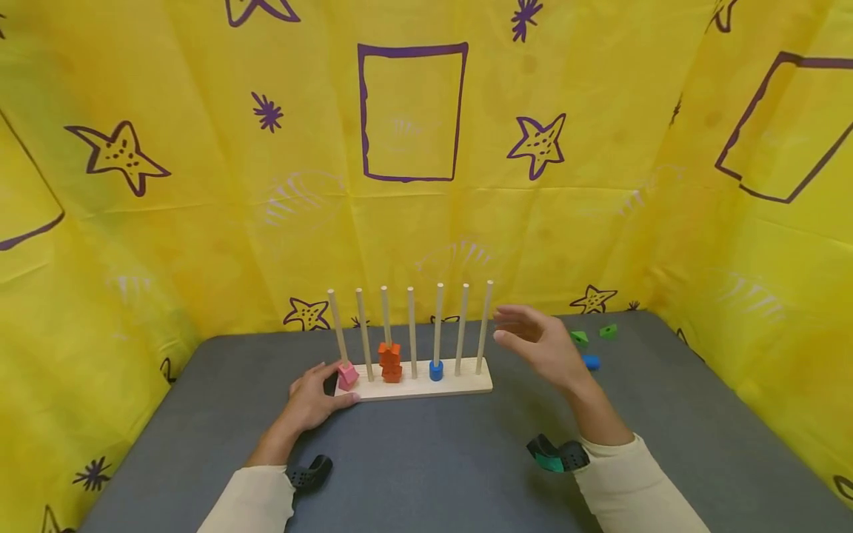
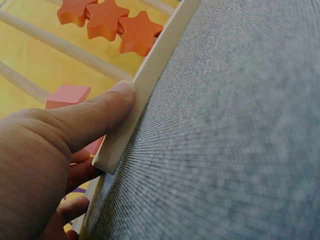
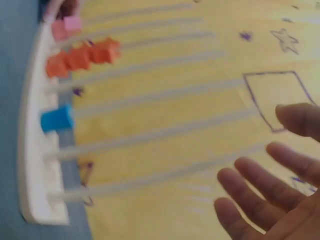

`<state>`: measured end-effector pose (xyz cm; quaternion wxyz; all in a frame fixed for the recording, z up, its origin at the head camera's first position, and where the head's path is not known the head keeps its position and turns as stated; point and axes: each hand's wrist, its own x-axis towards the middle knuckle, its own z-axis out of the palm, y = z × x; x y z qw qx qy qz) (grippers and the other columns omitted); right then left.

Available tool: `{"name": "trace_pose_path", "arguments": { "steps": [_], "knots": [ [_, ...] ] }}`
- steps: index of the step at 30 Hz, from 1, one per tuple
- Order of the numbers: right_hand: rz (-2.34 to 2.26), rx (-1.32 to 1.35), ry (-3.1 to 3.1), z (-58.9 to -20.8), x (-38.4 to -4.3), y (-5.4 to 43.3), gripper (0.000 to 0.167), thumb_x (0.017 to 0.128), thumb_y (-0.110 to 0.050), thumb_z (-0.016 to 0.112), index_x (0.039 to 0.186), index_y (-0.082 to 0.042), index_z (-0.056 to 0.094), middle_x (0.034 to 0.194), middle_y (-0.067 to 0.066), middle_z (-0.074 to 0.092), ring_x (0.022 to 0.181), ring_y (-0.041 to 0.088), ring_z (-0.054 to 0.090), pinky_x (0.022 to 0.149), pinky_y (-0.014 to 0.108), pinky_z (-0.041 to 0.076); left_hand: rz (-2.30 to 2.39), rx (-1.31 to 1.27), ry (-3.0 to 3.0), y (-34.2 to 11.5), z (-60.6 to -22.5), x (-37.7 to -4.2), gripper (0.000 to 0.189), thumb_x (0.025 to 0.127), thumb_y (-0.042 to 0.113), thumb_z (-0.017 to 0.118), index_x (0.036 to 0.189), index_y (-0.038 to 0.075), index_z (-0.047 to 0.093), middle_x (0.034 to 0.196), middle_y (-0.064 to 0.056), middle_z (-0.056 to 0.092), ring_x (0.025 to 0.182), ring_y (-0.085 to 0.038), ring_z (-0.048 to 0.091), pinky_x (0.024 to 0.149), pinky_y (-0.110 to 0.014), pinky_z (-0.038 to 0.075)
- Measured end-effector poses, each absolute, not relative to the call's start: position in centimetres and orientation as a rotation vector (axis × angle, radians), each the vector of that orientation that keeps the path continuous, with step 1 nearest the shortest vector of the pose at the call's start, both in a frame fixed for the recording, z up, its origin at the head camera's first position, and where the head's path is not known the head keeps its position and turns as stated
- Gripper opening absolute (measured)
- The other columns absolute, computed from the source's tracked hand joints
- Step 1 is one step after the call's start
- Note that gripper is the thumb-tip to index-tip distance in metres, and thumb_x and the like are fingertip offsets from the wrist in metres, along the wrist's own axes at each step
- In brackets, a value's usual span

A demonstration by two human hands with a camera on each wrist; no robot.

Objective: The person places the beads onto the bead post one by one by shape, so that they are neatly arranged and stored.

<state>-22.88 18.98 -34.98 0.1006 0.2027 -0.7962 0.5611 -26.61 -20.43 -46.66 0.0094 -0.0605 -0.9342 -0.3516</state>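
Note:
A pale wooden peg board point(image 1: 466, 383) with several upright pegs stands on the table. My left hand point(image 1: 312, 398) grips its left end, thumb along the front edge point(image 2: 122, 115) and fingers behind. Beside those fingers, pink blocks point(image 1: 347, 376) sit on the leftmost peg. Three orange stars point(image 2: 107, 21) are stacked on the third peg from the left, and one blue cylinder point(image 3: 57, 119) sits low on the fifth. My right hand point(image 1: 543, 349) is raised close to the rightmost peg, its fingers spread loosely and nothing in its grasp point(image 3: 270, 195).
On the table behind my right hand lie two green triangular blocks point(image 1: 608, 332) and another blue cylinder point(image 1: 591, 362). The grey table point(image 1: 426, 459) ends at a yellow patterned cloth point(image 1: 413, 237) hanging at the back and both sides.

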Motion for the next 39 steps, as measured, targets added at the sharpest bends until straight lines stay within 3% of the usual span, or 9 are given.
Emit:
{"name": "trace_pose_path", "arguments": {
  "steps": [7,13,20,26,32,39],
  "knots": [
    [1.638,0.557,-2.224,-34.2,-22.3,23.4,0.042,0.093,-0.01,0.065,0.133,-0.002,0.055,0.124,0.022,0.059,0.105,0.02,0.062,0.084,0.025,0.05,-1.088,-0.178,-2.921,-20.3,-46.6,-26.4,0.081,0.076,0.038,0.082,0.14,0.0,0.048,0.141,-0.035,0.036,0.13,-0.057,0.023,0.1,-0.067,0.012],
    [1.77,0.461,-2.06,-35.3,-22.8,27.0,0.04,0.094,-0.007,0.063,0.133,-0.003,0.055,0.122,0.015,0.061,0.107,0.018,0.059,0.087,0.021,0.047,-1.093,-0.149,-2.936,-20.3,-46.5,-26.3,0.084,0.075,0.04,0.082,0.14,-0.001,0.047,0.142,-0.036,0.035,0.13,-0.058,0.022,0.1,-0.068,0.012],
    [1.939,0.266,-1.881,-37.8,-23.8,30.5,0.038,0.094,-0.009,0.064,0.131,-0.005,0.058,0.117,0.005,0.063,0.102,0.013,0.057,0.081,0.019,0.047,-1.104,-0.132,-2.944,-20.2,-46.6,-26.3,0.085,0.075,0.042,0.082,0.14,0.0,0.048,0.142,-0.035,0.034,0.13,-0.058,0.021,0.1,-0.068,0.012],
    [2.018,0.094,-1.898,-40.6,-24.7,32.3,0.04,0.094,-0.016,0.065,0.132,-0.009,0.057,0.116,-0.002,0.063,0.105,0.012,0.053,0.081,0.021,0.046,-1.124,-0.13,-2.94,-20.4,-46.5,-26.4,0.086,0.074,0.043,0.082,0.14,0.0,0.047,0.142,-0.035,0.034,0.13,-0.058,0.02,0.1,-0.069,0.012],
    [2.068,-0.031,-1.961,-42.7,-25.2,33.4,0.044,0.094,-0.022,0.064,0.136,-0.014,0.054,0.126,0.002,0.058,0.111,0.009,0.048,0.088,0.03,0.041,-1.119,-0.118,-2.95,-20.3,-46.5,-26.3,0.087,0.074,0.043,0.082,0.141,0.0,0.047,0.143,-0.035,0.033,0.13,-0.058,0.02,0.099,-0.07,0.012],
    [1.998,-0.116,-2.029,-44.4,-25.4,34.2,0.045,0.094,-0.023,0.066,0.137,-0.017,0.054,0.127,0.001,0.056,0.104,0.005,0.053,0.086,0.03,0.038,-1.126,-0.121,-2.951,-20.3,-46.5,-26.3,0.086,0.075,0.042,0.082,0.142,0.001,0.046,0.143,-0.035,0.032,0.13,-0.058,0.018,0.099,-0.07,0.011]
  ]
}}
